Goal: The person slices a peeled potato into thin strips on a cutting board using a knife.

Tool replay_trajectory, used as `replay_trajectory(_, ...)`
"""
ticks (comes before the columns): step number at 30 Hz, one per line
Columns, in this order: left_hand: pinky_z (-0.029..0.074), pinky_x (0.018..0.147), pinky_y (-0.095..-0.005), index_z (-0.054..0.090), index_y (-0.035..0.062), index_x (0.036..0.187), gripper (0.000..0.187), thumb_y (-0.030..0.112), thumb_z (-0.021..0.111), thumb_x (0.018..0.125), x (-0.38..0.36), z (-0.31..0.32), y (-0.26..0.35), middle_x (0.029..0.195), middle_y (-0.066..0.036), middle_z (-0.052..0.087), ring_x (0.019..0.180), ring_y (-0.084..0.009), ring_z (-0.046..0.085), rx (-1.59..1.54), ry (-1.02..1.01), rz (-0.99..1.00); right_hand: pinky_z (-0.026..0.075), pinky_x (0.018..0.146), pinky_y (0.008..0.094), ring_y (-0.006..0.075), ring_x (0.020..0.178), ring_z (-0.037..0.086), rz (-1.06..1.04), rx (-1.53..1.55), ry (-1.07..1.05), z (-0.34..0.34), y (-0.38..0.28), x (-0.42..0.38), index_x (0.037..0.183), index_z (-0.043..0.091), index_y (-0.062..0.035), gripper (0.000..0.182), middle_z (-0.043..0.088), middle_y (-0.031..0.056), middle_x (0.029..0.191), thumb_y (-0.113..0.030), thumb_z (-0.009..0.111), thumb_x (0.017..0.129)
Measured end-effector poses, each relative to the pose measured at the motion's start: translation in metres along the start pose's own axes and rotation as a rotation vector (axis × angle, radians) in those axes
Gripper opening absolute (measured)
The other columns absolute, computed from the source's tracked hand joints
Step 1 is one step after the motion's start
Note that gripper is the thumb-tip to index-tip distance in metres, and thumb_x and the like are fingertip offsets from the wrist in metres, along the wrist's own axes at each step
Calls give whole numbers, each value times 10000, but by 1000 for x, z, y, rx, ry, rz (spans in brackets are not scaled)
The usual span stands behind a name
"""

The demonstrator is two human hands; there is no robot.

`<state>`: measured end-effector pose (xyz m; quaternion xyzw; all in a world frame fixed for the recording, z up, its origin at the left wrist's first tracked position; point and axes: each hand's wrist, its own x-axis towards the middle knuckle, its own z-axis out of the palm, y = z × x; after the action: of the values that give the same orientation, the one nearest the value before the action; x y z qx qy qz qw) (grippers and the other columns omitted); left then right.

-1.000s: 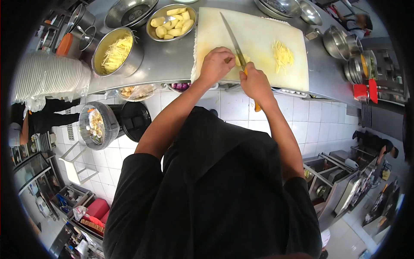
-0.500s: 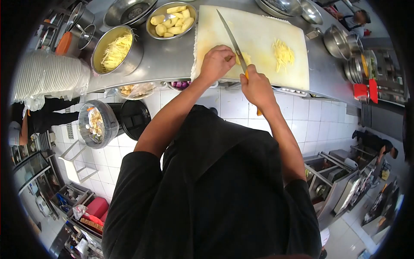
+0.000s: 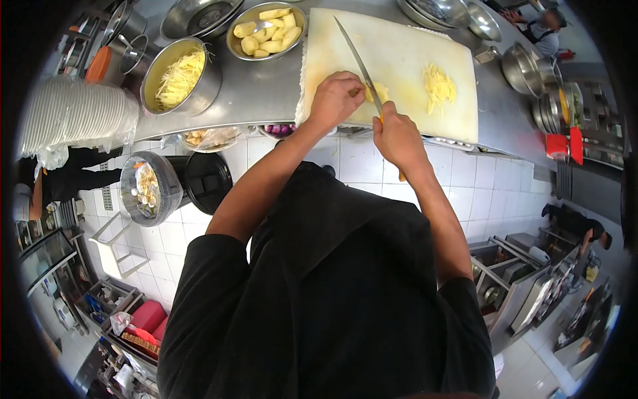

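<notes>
My right hand [image 3: 399,138] is wrapped round the yellow-orange handle of a long knife [image 3: 359,61]. The blade points away from me over a white cutting board [image 3: 379,36]. Close to the blade's left side, my left hand [image 3: 337,98] has its fingers curled down at a piece of peeled potato [image 3: 380,92]. Its fingertips hide part of the piece, and some pale yellow potato shows right of the blade. On the board's right side lies a small heap of potato shreds [image 3: 438,88].
Left of the board stand a bowl [image 3: 230,45] of peeled potatoes and a steel pot [image 3: 206,83] of shreds. Stacked plastic-wrapped containers [image 3: 76,123] sit farther left. Metal bowls [image 3: 520,66] are at right. A lined bin [image 3: 174,189] stands on the floor. Other people are at the edges.
The view has shifted slightly. Both hands keep almost the same place, with the knife still beside the left fingertips.
</notes>
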<state>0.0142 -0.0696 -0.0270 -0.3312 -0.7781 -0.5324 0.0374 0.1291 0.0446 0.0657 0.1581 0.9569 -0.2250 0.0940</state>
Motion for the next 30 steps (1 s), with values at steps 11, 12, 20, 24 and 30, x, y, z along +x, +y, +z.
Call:
replay_trajectory(11,548,755,-343,732,27,854,98,94,708,787,0,-1,-3,933,-83,709,811,-260,677,18,13,24,504,788,552,494,827,648,0,41,34,10,8,18,1012,487,55,235,648,327,825,-167,526,943)
replay_trajectory(12,547,751,-343,732,28,853,97,94,708,787,0,0,-3,933,-81,709,808,-260,677,34,18,34,504,787,552,494,825,647,-1,47,44,6,7,16,1010,485,55,237,648,324,818,-169,529,945)
replay_trajectory(20,542,731,-341,729,29,843,92,100,710,786,1,-2,2,933,-80,711,787,-265,676,33,2,3,506,766,551,497,797,639,-18,40,35,-4,-2,0,1008,479,53,237,643,311,771,-169,537,948)
replay_trajectory(24,544,742,-346,727,25,836,94,102,709,786,1,-1,0,931,-83,712,795,-267,678,39,6,18,507,757,553,495,791,641,-40,34,42,-2,0,0,1004,481,51,234,642,310,764,-168,539,946)
replay_trajectory(30,544,761,-353,730,26,834,95,103,704,785,1,-2,2,933,-88,713,824,-271,678,27,8,8,509,755,555,496,792,641,-25,27,24,-2,-2,1,1002,487,53,232,639,322,765,-166,540,944)
